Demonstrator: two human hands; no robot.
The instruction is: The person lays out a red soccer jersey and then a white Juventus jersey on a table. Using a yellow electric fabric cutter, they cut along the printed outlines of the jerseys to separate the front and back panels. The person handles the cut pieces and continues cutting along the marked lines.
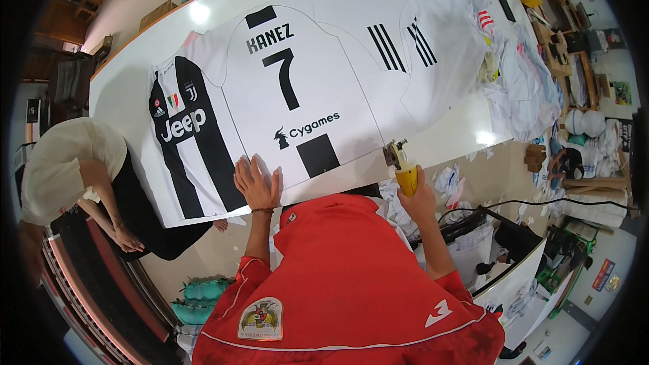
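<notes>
The white cloth (318,88) lies on the counter (111,94). Left of its near black square (318,155), the left hand (258,184) lies flat, fingers wide, holding nothing, maybe to stop slipping. Right of that square, the right hand (420,197) curls its fingers round a yellow cutter (407,179), maybe to steer.

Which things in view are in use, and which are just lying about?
In use:
- yellow cutter, in right hand
- printed fabric, under left hand
- table

Lying about:
- crumpled fabric
- floor scraps
- green bundles
</notes>
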